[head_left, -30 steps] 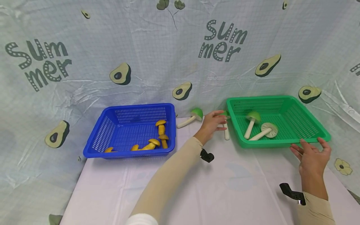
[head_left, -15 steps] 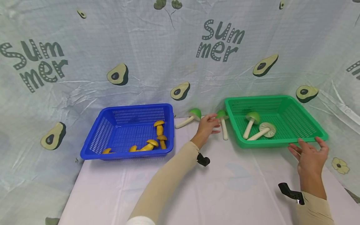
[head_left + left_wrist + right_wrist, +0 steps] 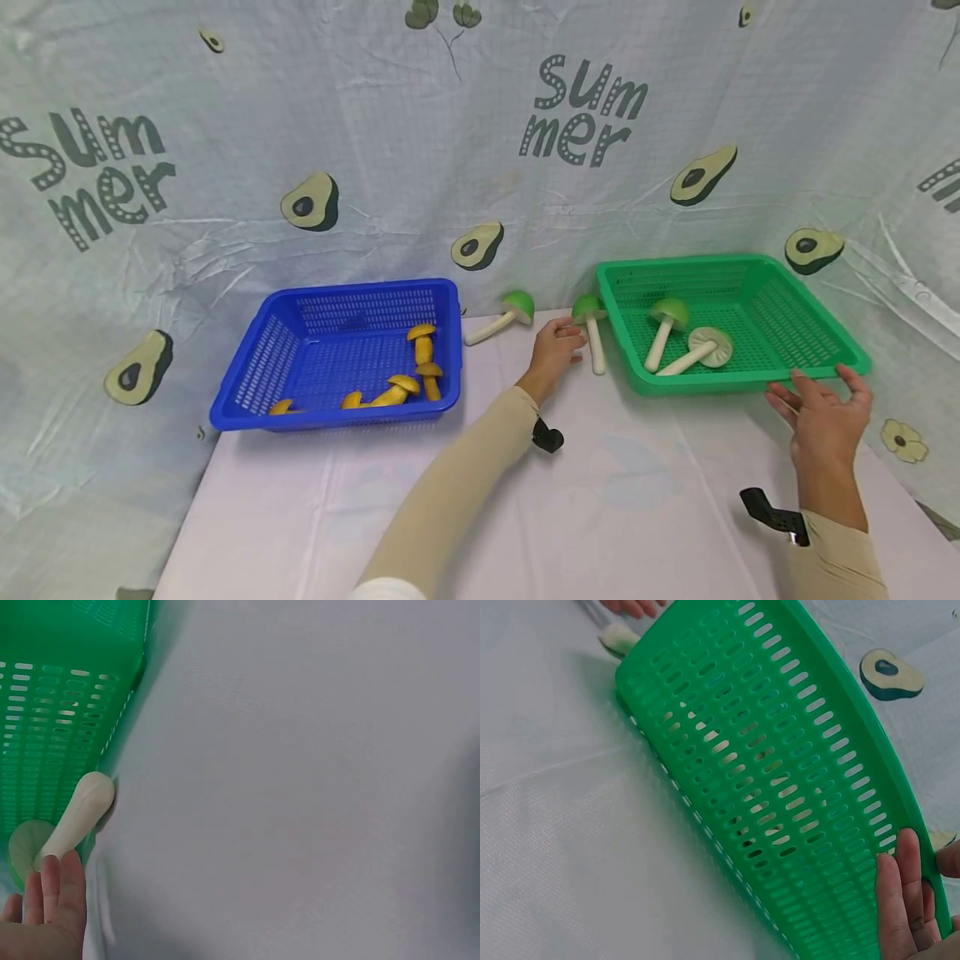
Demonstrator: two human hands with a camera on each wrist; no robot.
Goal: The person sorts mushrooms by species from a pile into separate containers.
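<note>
My left hand (image 3: 553, 354) hovers over the table with relaxed fingers and nothing in its grasp. Just right of it, a green-capped toy mushroom (image 3: 595, 343) lies against the green basket; its white stem (image 3: 77, 814) shows past the fingertips in the left wrist view. Another green-capped mushroom (image 3: 517, 307) lies behind this hand, near the cloth backdrop. With my right hand (image 3: 827, 421) I pinch the front rim of the green basket (image 3: 750, 383) near its right corner, fingers on the outer wall (image 3: 832, 885). Inside are two more green-capped mushrooms (image 3: 670, 312).
To the left stands a blue basket (image 3: 337, 414) with several yellow mushrooms (image 3: 423, 346). A white cloth (image 3: 600, 517) covers the table. Behind both baskets hangs a backdrop (image 3: 390, 183) printed with avocados and lettering.
My left hand has drawn back, left and toward me, off the mushroom beside the green basket, uncovering its cap. The right hand keeps its place on the rim.
</note>
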